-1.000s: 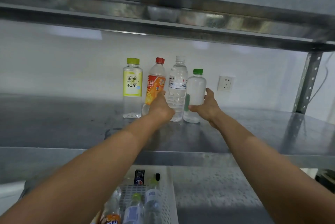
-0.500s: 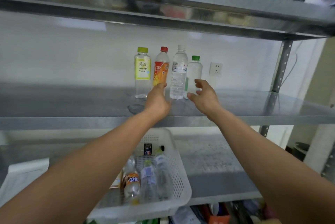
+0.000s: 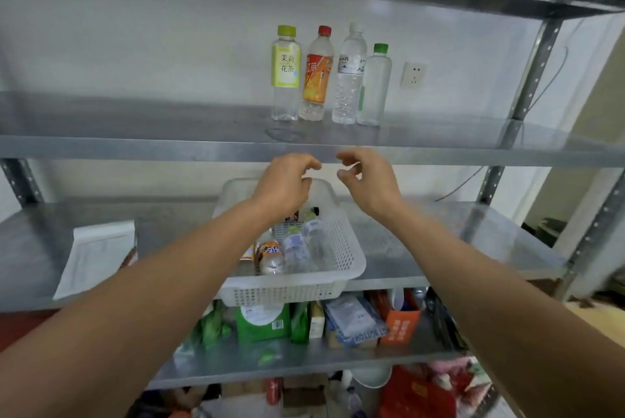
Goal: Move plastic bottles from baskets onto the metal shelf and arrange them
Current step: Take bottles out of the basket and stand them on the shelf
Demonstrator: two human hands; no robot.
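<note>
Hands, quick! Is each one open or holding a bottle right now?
Left hand: open, fingers loosely curled, holding nothing.
Right hand: open, fingers loosely curled, holding nothing.

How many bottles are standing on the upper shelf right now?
4, in one row at the back: yellow-capped tea bottle, red-capped orange bottle, clear water bottle, green-capped bottle. None seems hidden behind them.

A storeroom. Bolted metal shelving [image 3: 304,150] against a bare white wall [image 3: 135,56]. Its lower shelves hold packaged goods [image 3: 263,319].
</note>
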